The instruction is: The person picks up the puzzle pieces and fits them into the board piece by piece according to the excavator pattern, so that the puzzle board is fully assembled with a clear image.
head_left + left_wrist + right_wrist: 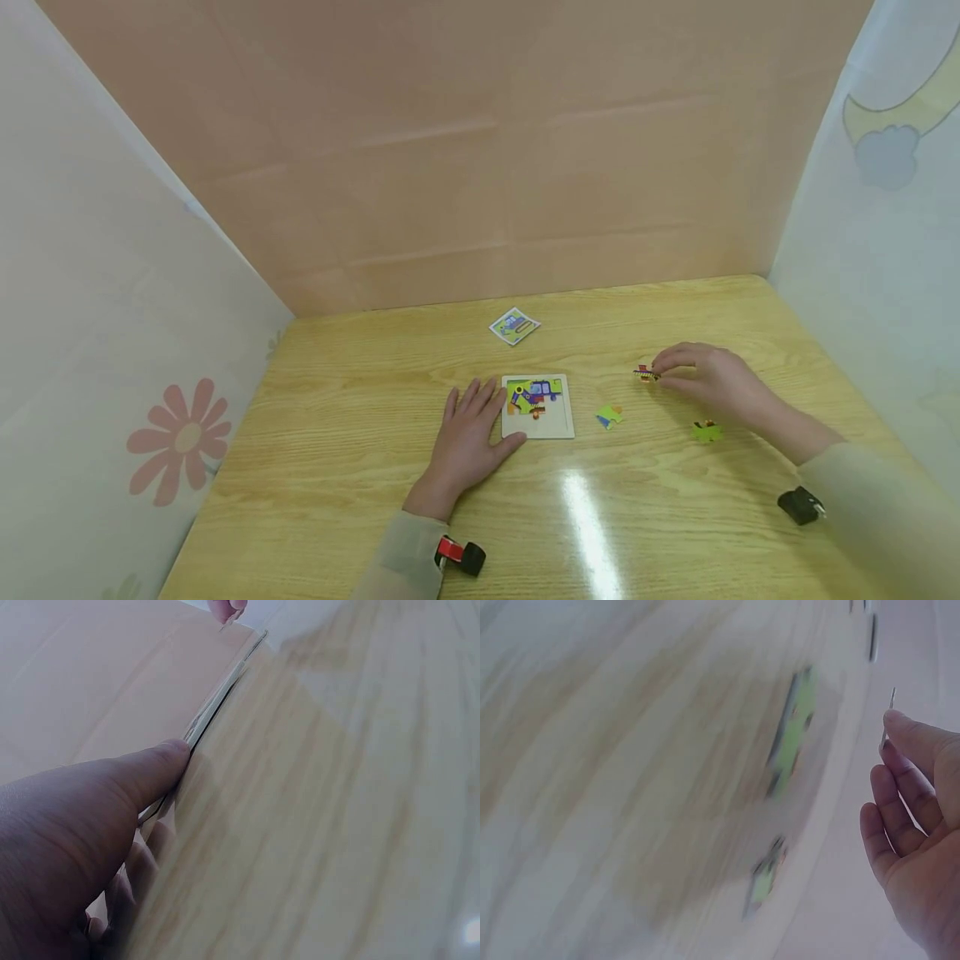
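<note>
A square puzzle board [556, 426] lies on the table, its upper part filled with joined pieces of a vehicle picture. My left hand [468, 439] rests at the board's left side with fingers spread, thumb at the lower edge; in the left wrist view the thumb [161, 769] touches the board's rim. To the right, my right hand [712, 380] pinches a jigsaw puzzle piece [645, 374] between thumb and fingertips, raised above the table. From the right wrist view that piece [891, 701] shows edge-on, and the other fingers are loosely bent.
Two loose puzzle pieces lie on the wooden table: a green and blue one [609, 416] right of the board and a green one [707, 431] below my right hand. A small picture card [514, 326] lies behind the board. Fabric-like walls [480, 167] enclose the back and sides.
</note>
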`<action>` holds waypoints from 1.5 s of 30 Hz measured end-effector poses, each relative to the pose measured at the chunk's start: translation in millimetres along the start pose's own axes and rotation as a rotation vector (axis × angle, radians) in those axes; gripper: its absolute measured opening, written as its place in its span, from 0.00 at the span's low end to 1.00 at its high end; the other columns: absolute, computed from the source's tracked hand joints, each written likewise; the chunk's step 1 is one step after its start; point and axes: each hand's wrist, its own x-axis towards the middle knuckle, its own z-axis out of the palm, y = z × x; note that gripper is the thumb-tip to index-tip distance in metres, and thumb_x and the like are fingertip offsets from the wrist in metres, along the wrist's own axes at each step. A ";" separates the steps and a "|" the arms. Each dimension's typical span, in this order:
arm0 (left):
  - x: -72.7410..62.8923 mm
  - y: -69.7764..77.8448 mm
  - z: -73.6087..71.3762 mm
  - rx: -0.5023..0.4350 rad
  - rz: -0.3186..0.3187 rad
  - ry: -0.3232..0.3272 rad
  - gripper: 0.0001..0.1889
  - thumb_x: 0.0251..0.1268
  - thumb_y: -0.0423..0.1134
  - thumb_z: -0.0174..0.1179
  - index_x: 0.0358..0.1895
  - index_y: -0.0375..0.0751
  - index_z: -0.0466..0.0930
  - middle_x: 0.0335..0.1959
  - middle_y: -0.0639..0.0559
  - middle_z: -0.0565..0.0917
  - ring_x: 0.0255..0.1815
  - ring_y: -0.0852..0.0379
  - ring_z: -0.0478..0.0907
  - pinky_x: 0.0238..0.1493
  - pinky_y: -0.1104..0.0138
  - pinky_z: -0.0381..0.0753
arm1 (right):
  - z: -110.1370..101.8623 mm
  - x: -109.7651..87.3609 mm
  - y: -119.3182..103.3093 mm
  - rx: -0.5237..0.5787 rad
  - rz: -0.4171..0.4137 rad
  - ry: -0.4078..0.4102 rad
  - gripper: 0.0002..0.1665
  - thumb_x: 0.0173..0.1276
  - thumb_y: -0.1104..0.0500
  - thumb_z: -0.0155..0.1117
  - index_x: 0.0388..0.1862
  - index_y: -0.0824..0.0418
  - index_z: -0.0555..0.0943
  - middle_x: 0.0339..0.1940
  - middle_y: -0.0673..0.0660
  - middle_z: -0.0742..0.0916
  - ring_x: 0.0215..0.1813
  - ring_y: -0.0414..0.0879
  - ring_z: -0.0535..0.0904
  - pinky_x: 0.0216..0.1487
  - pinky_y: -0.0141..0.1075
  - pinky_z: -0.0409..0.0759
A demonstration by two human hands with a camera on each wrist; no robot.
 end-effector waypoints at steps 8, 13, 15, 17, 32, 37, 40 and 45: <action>0.5 -1.3 1.7 0.007 -0.001 -0.003 0.44 0.79 0.68 0.62 0.85 0.43 0.69 0.89 0.47 0.62 0.91 0.43 0.50 0.90 0.42 0.39 | 15.5 15.1 -25.0 0.077 -0.007 -0.042 0.10 0.73 0.63 0.79 0.51 0.55 0.95 0.56 0.54 0.92 0.61 0.62 0.87 0.62 0.63 0.84; 0.7 -0.8 1.5 0.002 -0.005 -0.007 0.44 0.79 0.68 0.62 0.85 0.43 0.69 0.89 0.47 0.62 0.91 0.43 0.50 0.90 0.42 0.39 | 25.4 20.6 -36.3 0.110 -0.040 -0.032 0.11 0.72 0.66 0.79 0.50 0.56 0.95 0.56 0.54 0.92 0.62 0.61 0.87 0.61 0.62 0.84; 0.7 -0.8 1.2 0.004 -0.008 -0.011 0.44 0.79 0.68 0.61 0.86 0.43 0.69 0.89 0.48 0.62 0.91 0.43 0.50 0.90 0.43 0.38 | 30.5 23.4 -40.3 0.106 -0.066 -0.027 0.11 0.71 0.67 0.80 0.49 0.56 0.95 0.55 0.54 0.92 0.61 0.61 0.87 0.61 0.62 0.85; 0.7 -0.9 0.9 0.006 -0.008 -0.013 0.44 0.79 0.68 0.61 0.86 0.43 0.69 0.89 0.48 0.62 0.91 0.43 0.50 0.90 0.43 0.38 | 35.7 26.4 -45.1 0.105 -0.089 -0.028 0.11 0.70 0.67 0.80 0.49 0.57 0.95 0.55 0.54 0.92 0.60 0.61 0.87 0.61 0.62 0.85; 1.2 0.6 0.5 -0.002 -0.013 -0.012 0.44 0.79 0.68 0.61 0.86 0.43 0.68 0.89 0.48 0.62 0.91 0.43 0.50 0.90 0.43 0.39 | 65.1 40.0 -80.7 0.035 -0.166 -0.091 0.10 0.68 0.66 0.82 0.46 0.56 0.95 0.53 0.52 0.92 0.58 0.57 0.87 0.60 0.58 0.87; 1.2 1.7 -0.8 -0.005 -0.020 -0.015 0.44 0.79 0.68 0.61 0.86 0.44 0.68 0.89 0.48 0.62 0.91 0.43 0.50 0.90 0.43 0.38 | 74.0 42.9 -87.4 -0.007 -0.178 -0.097 0.10 0.67 0.66 0.83 0.46 0.57 0.95 0.52 0.52 0.93 0.57 0.57 0.88 0.59 0.57 0.87; 0.7 2.3 -1.3 -0.004 -0.022 -0.016 0.44 0.79 0.68 0.62 0.86 0.44 0.69 0.89 0.48 0.62 0.91 0.43 0.50 0.90 0.43 0.38 | 78.3 43.9 -91.0 -0.017 -0.174 -0.103 0.09 0.67 0.65 0.83 0.46 0.57 0.95 0.52 0.53 0.93 0.57 0.57 0.88 0.60 0.56 0.88; -0.1 2.2 -0.8 -0.002 -0.013 -0.009 0.44 0.79 0.68 0.61 0.86 0.43 0.69 0.89 0.47 0.62 0.91 0.43 0.50 0.90 0.42 0.39 | 84.5 45.9 -95.9 -0.014 -0.157 -0.127 0.08 0.67 0.65 0.83 0.45 0.57 0.94 0.51 0.54 0.93 0.56 0.57 0.88 0.59 0.57 0.88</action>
